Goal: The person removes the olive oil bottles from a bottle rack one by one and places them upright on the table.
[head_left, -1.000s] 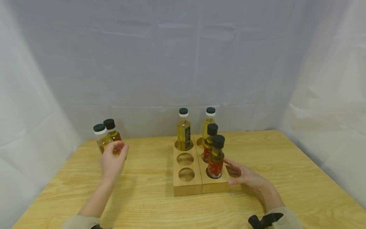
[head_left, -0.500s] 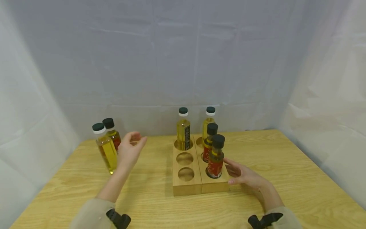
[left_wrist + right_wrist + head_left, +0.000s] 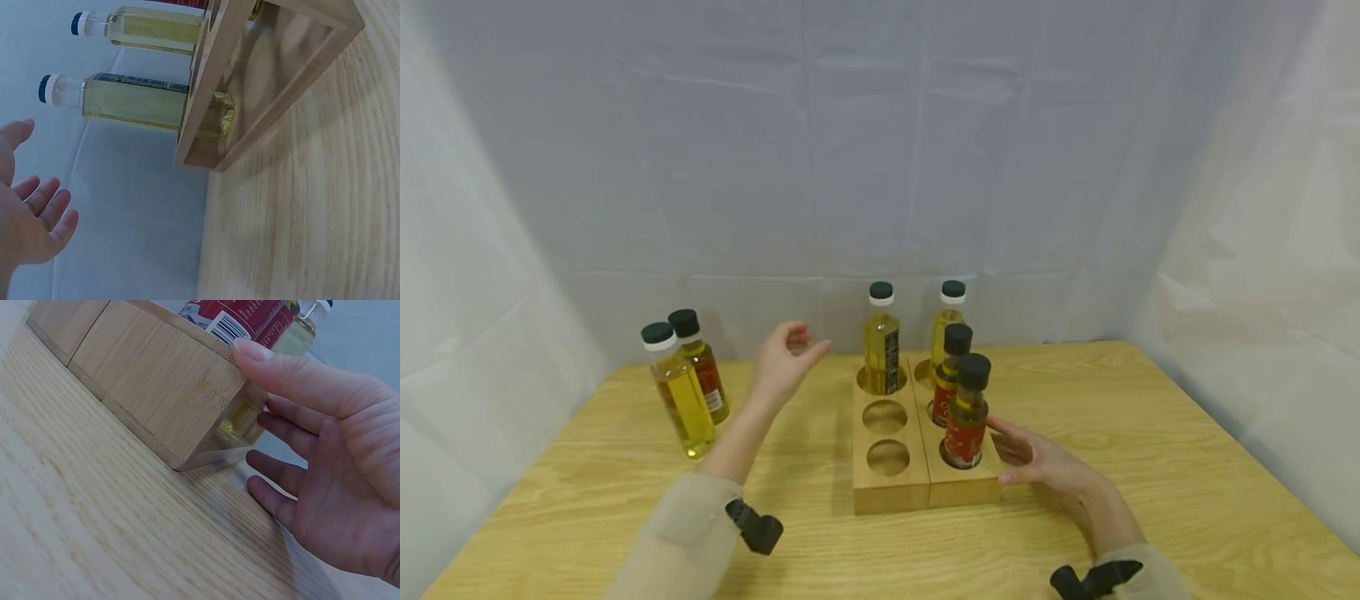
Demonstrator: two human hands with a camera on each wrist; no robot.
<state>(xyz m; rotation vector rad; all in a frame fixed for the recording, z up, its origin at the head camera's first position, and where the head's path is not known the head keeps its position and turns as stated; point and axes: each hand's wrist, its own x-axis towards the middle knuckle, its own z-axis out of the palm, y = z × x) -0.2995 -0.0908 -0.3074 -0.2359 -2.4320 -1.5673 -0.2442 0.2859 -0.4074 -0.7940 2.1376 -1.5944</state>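
Observation:
My left hand (image 3: 778, 367) is in the air left of the left wooden bottle rack (image 3: 891, 500), fingers loosely bent and holding nothing. Nearest to it is a green-capped oil bottle (image 3: 880, 342) upright in that rack's back hole; the left wrist view also shows this bottle (image 3: 134, 103) apart from the hand. My right hand (image 3: 1056, 462) is at the front right corner of the right rack (image 3: 966, 493). In the right wrist view its thumb (image 3: 256, 351) touches the rack's top corner, while the fingers extend loosely along the open side. A black-capped, red-labelled bottle (image 3: 964, 433) fills the front hole there.
Behind that bottle stand another red-labelled bottle (image 3: 943, 406) and a green-capped one (image 3: 946, 329). The left rack's middle (image 3: 885, 414) and front holes hold nothing. On the table's left stand a green-capped bottle (image 3: 685, 404) and a black-capped bottle (image 3: 709, 379). A pale sheet hangs behind.
My left hand has moved away from the two bottles on the left, rightward and farther back, toward the left rack. Those bottles stay standing there. The right hand has kept its place.

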